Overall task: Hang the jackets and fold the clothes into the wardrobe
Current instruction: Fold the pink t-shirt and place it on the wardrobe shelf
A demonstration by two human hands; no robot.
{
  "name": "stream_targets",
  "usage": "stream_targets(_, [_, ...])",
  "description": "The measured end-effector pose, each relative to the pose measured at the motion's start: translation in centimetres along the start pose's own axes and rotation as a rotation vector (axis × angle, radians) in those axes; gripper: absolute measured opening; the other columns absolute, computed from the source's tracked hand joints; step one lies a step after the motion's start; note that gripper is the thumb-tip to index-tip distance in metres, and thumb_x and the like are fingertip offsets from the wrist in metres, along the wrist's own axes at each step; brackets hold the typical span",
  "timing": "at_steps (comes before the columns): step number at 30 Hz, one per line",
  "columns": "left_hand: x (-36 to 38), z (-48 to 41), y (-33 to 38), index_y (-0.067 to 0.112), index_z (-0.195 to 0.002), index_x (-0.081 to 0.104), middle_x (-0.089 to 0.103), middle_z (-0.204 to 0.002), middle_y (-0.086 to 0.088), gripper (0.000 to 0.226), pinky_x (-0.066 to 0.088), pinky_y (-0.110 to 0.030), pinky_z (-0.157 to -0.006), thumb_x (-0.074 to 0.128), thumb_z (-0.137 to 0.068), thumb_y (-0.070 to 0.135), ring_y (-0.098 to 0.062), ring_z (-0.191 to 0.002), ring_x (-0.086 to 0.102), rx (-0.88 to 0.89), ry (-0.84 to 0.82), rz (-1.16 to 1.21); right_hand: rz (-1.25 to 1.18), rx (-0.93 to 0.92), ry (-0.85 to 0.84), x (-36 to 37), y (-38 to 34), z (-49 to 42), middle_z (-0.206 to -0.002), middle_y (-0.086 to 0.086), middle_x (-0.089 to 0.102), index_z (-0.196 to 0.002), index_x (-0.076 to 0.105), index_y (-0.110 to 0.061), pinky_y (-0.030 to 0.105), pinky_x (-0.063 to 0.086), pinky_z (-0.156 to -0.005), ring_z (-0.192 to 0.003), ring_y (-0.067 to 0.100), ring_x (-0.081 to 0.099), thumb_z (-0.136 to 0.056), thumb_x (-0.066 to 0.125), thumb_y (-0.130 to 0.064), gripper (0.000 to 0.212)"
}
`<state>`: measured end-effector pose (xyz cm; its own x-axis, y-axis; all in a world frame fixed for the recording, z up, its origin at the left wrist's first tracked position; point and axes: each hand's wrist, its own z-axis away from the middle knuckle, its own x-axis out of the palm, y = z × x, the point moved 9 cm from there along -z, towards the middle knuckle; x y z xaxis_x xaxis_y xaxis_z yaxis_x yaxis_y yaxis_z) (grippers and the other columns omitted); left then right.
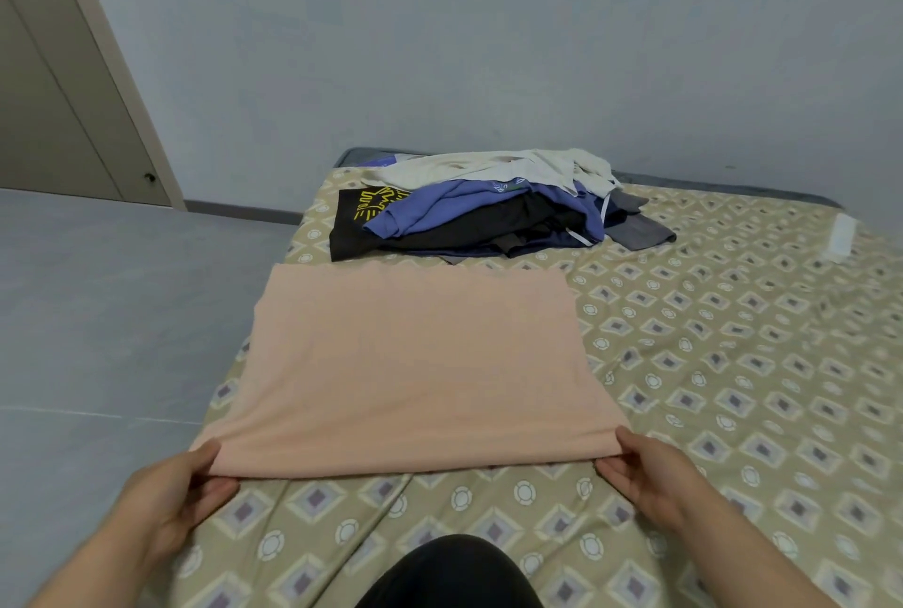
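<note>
Low in the frame, the left grip (171,495) and right grip (650,480) each pinch a near corner of the peach garment (420,363). It lies flat on the bed (733,363), stretching straight away from both equally. The unfolded pile (488,211) sits beyond, centre frame.

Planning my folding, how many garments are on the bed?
5 visible: peach garment spread nearest; behind it, cream garment on top, blue garment beneath, black garment at left, grey garment at right. Others may be hidden.
</note>
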<state>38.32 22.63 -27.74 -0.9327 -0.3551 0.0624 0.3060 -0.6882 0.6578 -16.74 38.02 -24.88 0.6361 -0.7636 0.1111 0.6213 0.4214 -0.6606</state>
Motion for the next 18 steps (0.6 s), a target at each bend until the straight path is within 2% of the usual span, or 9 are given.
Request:
stream_targets(3, [-0.2,0.3,0.6,0.001,-0.101,0.055,0.058,-0.089,-0.013,0.004,0.050,-0.024,-0.035,0.054,-0.097,0.002,-0.019,-0.061,0.063,-0.036,-0.001,0.121,-0.086,0.040,0.011,0.4,-0.7,0.9,-0.087,0.015,0.060,-0.095,0.055,0.002,0.029,0.056,-0.041,-0.068,0.024,0.059,-0.099,0.049,0.001,0.008])
stream_targets(5, [0.1,1.4,0.5,0.000,-0.091,0.053,0.059,-0.072,-0.014,0.008,0.046,-0.022,-0.029,0.051,-0.098,0.001,-0.016,-0.037,0.058,-0.124,-0.038,0.035,-0.119,0.159,-0.016,0.8,-0.4,1.8,-0.072,0.016,0.059,-0.090,0.052,0.003,0.028,0.053,-0.036,-0.048,0.024,0.061,-0.099,0.045,0.001,0.011])
stream_targets(7, [0.7,2.8,0.3,0.000,-0.087,0.055,0.061,-0.054,-0.014,0.010,0.044,-0.025,-0.027,0.051,-0.096,-0.001,-0.019,-0.031,0.055,-0.205,-0.112,-0.060,-0.078,0.278,-0.079,1.3,0.5,3.1,-0.055,0.014,0.056,-0.087,0.049,0.001,0.028,0.050,-0.032,-0.034,0.021,0.056,-0.098,0.045,-0.002,0.013])
stream_targets(9, [0.9,4.3,0.7,0.002,-0.081,0.055,0.059,-0.046,-0.012,0.015,0.043,-0.023,-0.027,0.053,-0.095,0.001,-0.018,-0.028,0.053,-0.229,-0.156,-0.113,-0.025,0.300,-0.127,1.8,0.3,4.4,-0.051,0.012,0.055,-0.085,0.050,-0.002,0.026,0.050,-0.033,-0.033,0.021,0.056,-0.096,0.049,-0.005,0.012])
stream_targets(12, [0.5,6.5,3.2,0.012,-0.071,0.047,0.047,-0.038,-0.004,0.025,0.040,-0.014,-0.034,0.056,-0.095,0.012,-0.011,-0.024,0.044,-0.148,-0.131,-0.053,-0.098,0.176,-0.135,2.6,-2.5,6.7,-0.060,0.009,0.053,-0.077,0.048,-0.009,0.025,0.053,-0.042,-0.046,0.020,0.056,-0.095,0.055,-0.010,0.018])
stream_targets(14, [0.7,8.5,5.9,0.012,-0.073,0.047,0.049,-0.051,-0.006,0.023,0.043,-0.019,-0.043,0.054,-0.095,0.016,-0.013,-0.040,0.048,-0.003,-0.134,0.037,-0.124,0.001,-0.138,3.1,-5.5,8.5,-0.078,0.011,0.053,-0.079,0.051,-0.009,0.030,0.056,-0.055,-0.068,0.022,0.055,-0.095,0.056,-0.010,0.016])
stream_targets(15, [0.5,9.5,7.8,0.013,-0.074,0.049,0.050,-0.060,-0.006,0.021,0.045,-0.022,-0.055,0.053,-0.095,0.016,-0.014,-0.052,0.049,0.103,-0.119,0.091,-0.112,-0.096,-0.126,3.2,-7.2,9.5,-0.084,0.009,0.052,-0.081,0.054,-0.010,0.035,0.054,-0.066,-0.074,0.021,0.051,-0.094,0.056,-0.010,0.013])
stream_targets(17, [-0.3,12.2,11.5,0.017,-0.076,0.054,0.056,-0.066,0.000,0.019,0.040,-0.022,-0.072,0.049,-0.094,0.014,-0.010,-0.065,0.049,0.310,-0.089,0.221,-0.136,-0.281,-0.106,3.3,-10.4,12.1,-0.085,0.003,0.051,-0.084,0.058,-0.014,0.036,0.042,-0.084,-0.078,0.019,0.046,-0.093,0.057,-0.013,0.009])
stream_targets(18, [-0.7,13.8,13.1,0.019,-0.077,0.057,0.059,-0.063,0.004,0.018,0.037,-0.020,-0.069,0.049,-0.092,0.012,-0.006,-0.063,0.051,0.383,-0.105,0.287,-0.184,-0.352,-0.133,3.6,-11.9,13.7,-0.084,0.001,0.053,-0.086,0.060,-0.015,0.034,0.041,-0.086,-0.078,0.017,0.046,-0.094,0.056,-0.013,0.009])
